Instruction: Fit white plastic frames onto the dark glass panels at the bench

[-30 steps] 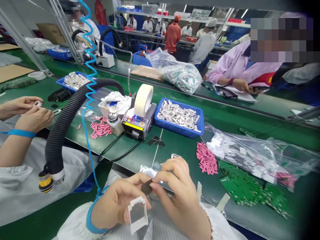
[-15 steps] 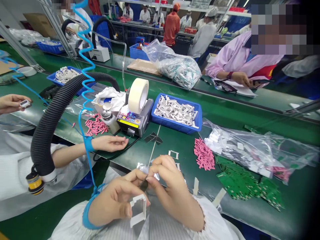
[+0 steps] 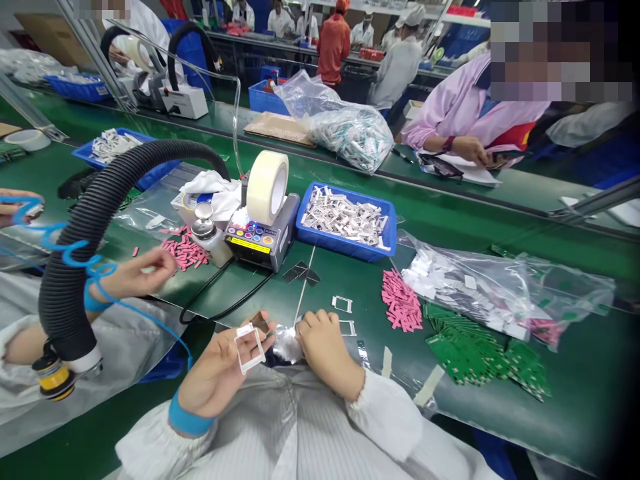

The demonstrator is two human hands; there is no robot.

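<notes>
Head view, starting from the left side: a co-worker's hand (image 3: 135, 273) with a blue wrist strap reaches over the edge of the green bench (image 3: 360, 277) with its fingers pinched together. It is beside a thick black hose (image 3: 100, 200) that curves down to a yellow end. Just behind this hand lies a small heap of pink strips (image 3: 184, 251). Next to the heap stands a tape dispenser (image 3: 257, 235), which carries a wide tape roll (image 3: 267, 187). Right of the dispenser is a blue tray (image 3: 345, 247) full of white parts.

At the near edge of the bench are the person's own hands, close to each other but not touching. The left hand (image 3: 217, 373) is clamped on a white frame (image 3: 250, 347). Thumb and fingers pinch its left side, and the frame is held tilted above the lap with its open window toward the camera. The right hand (image 3: 325, 350) is curled with the knuckles up and rests against a crumpled clear film (image 3: 286, 345). I cannot tell if its fingers grip anything. Two empty frames (image 3: 342, 304) lie flat on the bench just beyond the right hand.

Further right come a second pink heap (image 3: 400, 308) and then a spread of green circuit boards (image 3: 475, 353). Behind them is a clear bag (image 3: 500, 293) with white pieces inside.
</notes>
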